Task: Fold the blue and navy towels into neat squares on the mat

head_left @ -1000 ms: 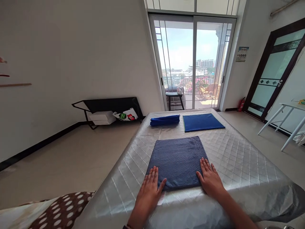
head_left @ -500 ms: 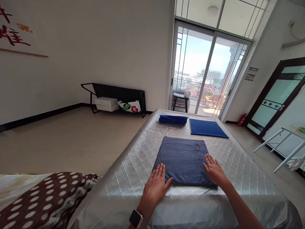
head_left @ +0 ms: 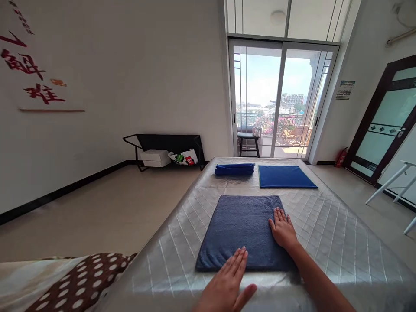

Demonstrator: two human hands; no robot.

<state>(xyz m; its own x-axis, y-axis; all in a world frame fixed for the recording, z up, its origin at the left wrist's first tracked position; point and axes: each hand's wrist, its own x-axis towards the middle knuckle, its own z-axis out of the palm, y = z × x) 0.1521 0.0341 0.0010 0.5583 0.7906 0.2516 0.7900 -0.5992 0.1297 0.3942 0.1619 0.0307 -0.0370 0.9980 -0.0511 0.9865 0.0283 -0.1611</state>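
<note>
A grey-blue towel (head_left: 242,232), folded into a flat square, lies on the silver quilted surface (head_left: 169,255) in front of me. My left hand (head_left: 227,279) is at its near edge, fingers stretched out and reaching over the cloth, the thumb apart. Whether that palm presses down or hovers, I cannot tell. My right hand (head_left: 282,227) rests flat along the towel's right side with its fingers extended. Farther off lie a rolled or thickly folded bright-blue cloth (head_left: 234,169) and a flat-folded blue cloth (head_left: 286,177) with a green edge.
Brown polka-dot fabric (head_left: 87,277) sits at the lower left. A black rack (head_left: 169,142) holding white boxes (head_left: 155,158) stands by the wall. Beyond the bed-like surface are glass sliding doors (head_left: 260,86); a fire extinguisher (head_left: 340,157) and white table legs (head_left: 388,182) are on the right.
My left hand has slid from the towel's left corner toward the middle of its near edge. My right hand stays on the right side. The camera view has tilted and shifted.
</note>
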